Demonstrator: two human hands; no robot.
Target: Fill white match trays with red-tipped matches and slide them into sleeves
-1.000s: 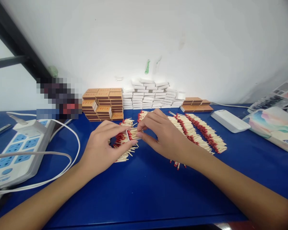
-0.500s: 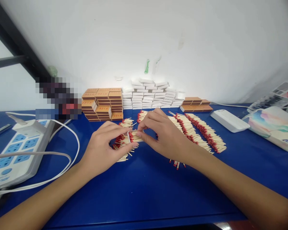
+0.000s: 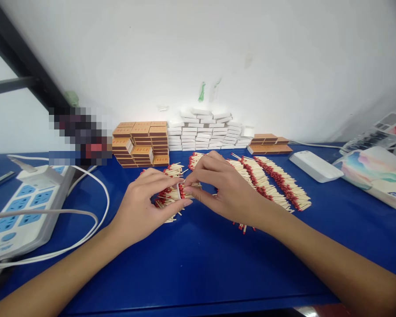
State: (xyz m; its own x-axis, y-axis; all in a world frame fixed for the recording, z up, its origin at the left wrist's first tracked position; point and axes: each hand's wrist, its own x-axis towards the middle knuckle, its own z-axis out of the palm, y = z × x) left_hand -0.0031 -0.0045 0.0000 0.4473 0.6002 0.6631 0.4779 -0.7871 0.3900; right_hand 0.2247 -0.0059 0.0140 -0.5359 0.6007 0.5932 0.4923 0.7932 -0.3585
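Both my hands meet over the middle of the blue table (image 3: 198,259). My left hand (image 3: 145,204) pinches the left end of a small white matchbox tray (image 3: 181,190) filled with red-tipped matches. My right hand (image 3: 226,189) closes its thumb and fingers on the tray's right end, pressing the matches in. Loose matches (image 3: 166,198) lie under and behind the left hand. Long rows of matches (image 3: 277,180) stretch behind the right hand.
Against the wall stand stacked orange matchbox sleeves (image 3: 141,143), white trays (image 3: 206,132) and a lower orange stack (image 3: 270,143). A power strip (image 3: 23,207) with white cables lies at the left. A white device (image 3: 315,166) and a colourful pack (image 3: 378,174) sit at the right.
The right hand's fingers have slid left along the tray toward the left hand's fingertips, and the tray has shifted slightly nearer to me. Arms stay in place.
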